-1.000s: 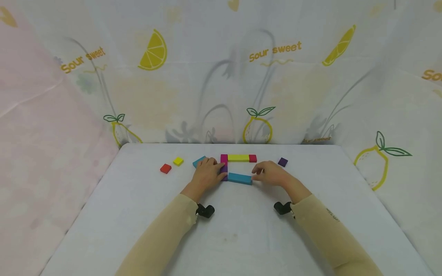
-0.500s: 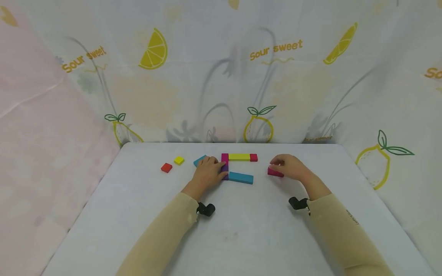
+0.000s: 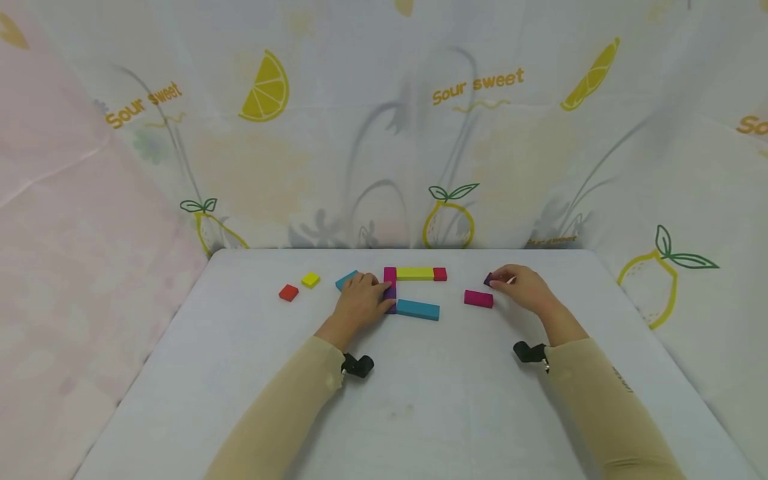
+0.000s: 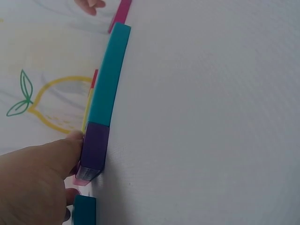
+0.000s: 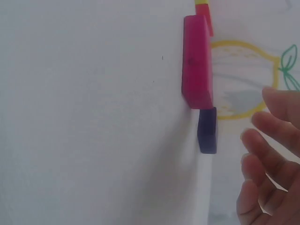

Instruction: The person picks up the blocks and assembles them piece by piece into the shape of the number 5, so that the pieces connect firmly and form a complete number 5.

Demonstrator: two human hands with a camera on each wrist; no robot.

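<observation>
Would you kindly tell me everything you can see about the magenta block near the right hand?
The magenta block is an oblong bar, perhaps painted wood, with a small dark mark. It lies flat and slightly angled on the white table, on the near side of the small purple block. Only the table seems to touch it; the right hand appears clear.

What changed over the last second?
The right hand let go of the magenta block, left lying on the table, and moved right. Its fingertips are now by the small dark purple block; contact unclear. Unchanged: the left hand at the joined purple block, the long blue block, the long yellow block.
</observation>
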